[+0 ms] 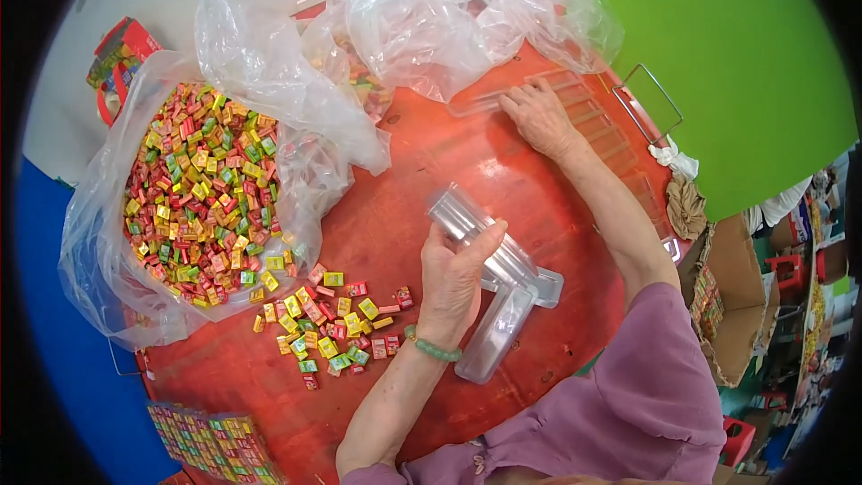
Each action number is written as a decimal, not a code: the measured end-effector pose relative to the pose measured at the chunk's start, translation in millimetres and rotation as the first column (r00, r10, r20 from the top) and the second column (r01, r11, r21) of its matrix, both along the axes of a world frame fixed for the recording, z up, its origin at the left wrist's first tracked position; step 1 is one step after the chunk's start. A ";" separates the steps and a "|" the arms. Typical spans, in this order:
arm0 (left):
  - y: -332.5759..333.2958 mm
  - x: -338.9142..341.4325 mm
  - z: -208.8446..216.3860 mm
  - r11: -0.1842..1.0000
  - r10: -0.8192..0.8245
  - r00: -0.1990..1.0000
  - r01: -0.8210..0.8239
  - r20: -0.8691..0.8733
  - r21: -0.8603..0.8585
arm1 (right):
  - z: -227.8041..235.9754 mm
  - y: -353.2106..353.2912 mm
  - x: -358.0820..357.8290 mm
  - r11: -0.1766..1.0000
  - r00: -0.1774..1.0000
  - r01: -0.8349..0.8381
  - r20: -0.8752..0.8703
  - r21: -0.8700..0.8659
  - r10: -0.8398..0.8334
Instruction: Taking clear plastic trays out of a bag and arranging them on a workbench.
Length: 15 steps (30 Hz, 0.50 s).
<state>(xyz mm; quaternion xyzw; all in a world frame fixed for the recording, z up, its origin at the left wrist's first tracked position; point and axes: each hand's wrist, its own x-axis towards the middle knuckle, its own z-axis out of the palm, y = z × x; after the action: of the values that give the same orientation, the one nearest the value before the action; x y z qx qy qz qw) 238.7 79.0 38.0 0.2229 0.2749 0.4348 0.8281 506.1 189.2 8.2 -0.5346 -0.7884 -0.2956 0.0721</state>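
Observation:
My left hand (452, 286), with a green bead bracelet at the wrist, is wrapped round a stack of clear plastic trays (510, 260), long and narrow. Beneath its lower end, another clear tray (495, 334) lies slanted on the red table. My right hand (539, 119) reaches to the far side, its bent fingers closed over the end of a clear ribbed plastic tray (480, 106); the fingertips are partly hidden. To the left of my left hand lies a loose scatter of small red, yellow and green boxes (346, 323).
A big clear bag (85, 242) at the left holds a heap of similar small boxes (202, 189). Crumpled plastic bags (413, 22) cover the far edge. Packed rows of boxes (211, 440) sit at the near left. A metal handle (660, 99) and a cardboard carton (741, 296) are at the right.

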 end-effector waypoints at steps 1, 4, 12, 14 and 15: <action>-0.6 0.4 -2.3 1.000 0.004 1.000 -0.004 -0.011 0.004 | 0.1 0.8 0.2 1.000 1.000 0.002 -0.001 -0.005 -0.002; -2.6 2.0 -2.6 1.000 -0.008 1.000 0.009 -0.010 0.008 | 2.0 -4.6 1.7 0.994 0.997 0.077 0.011 -0.077 -0.077; -1.4 3.1 -8.6 0.999 0.016 1.000 -0.016 0.011 0.042 | 76.2 -112.2 -78.2 0.800 0.434 -0.303 -0.822 -0.518 -0.368; -3.2 5.1 -5.7 0.997 0.030 0.999 -0.032 0.037 0.070 | 85.4 -133.1 -89.2 0.652 0.376 -0.608 -0.888 -0.453 -0.266; -5.5 5.4 -2.8 0.997 0.025 0.999 -0.028 0.036 0.071 | 84.7 -137.7 -90.3 0.655 0.374 -0.606 -0.888 -0.452 -0.267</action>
<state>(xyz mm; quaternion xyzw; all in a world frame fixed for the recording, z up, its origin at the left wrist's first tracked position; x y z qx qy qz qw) 244.0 73.5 35.2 0.2410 0.2474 0.4591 0.8185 415.8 51.5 92.9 -0.4872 -0.7135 0.4007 0.3050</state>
